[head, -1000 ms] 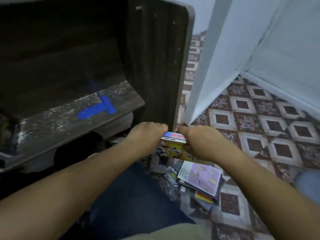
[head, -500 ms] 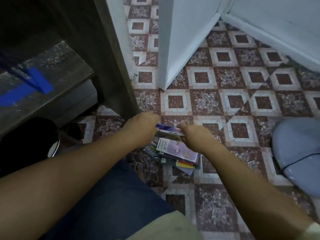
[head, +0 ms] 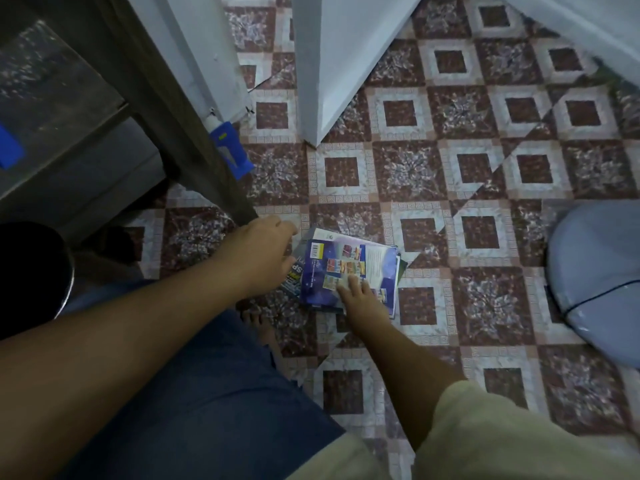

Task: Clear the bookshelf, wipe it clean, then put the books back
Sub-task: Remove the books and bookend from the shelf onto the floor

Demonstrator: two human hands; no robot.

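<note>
The stack of books [head: 388,271] lies on the tiled floor [head: 485,168], just right of the bookshelf's foot & in front of the person's knee. Top book [head: 349,258] is blue/purple, back cover up w/ a barcode at its upper-left corner; a few others stick out unevenly beneath, incl. a magazine [head: 294,277] w/ big white letters at the left edge.

Right hand [head: 360,296] rests flat on the top cover, fingers straight & slightly spread, nothing pinched. Left hand [head: 259,254] is at the stack's left edge, fingers bent down toward it; tips hidden, so can't tell if it grips anything.

Bookshelf [head: 166,109] stands at upper left: dark wood side panel, a speckled, dusty shelf board [head: 52,81] w/ a bit of blue tape [head: 8,150] on it. A blue bottle w/ white cap [head: 230,148] leans by the panel's outer side. A white door [head: 332,57] is behind, its corner touching the floor. A pale-blue rounded object [head: 599,282] sits far right, well apart from the stack; a black round item [head: 31,271] at far left.
</note>
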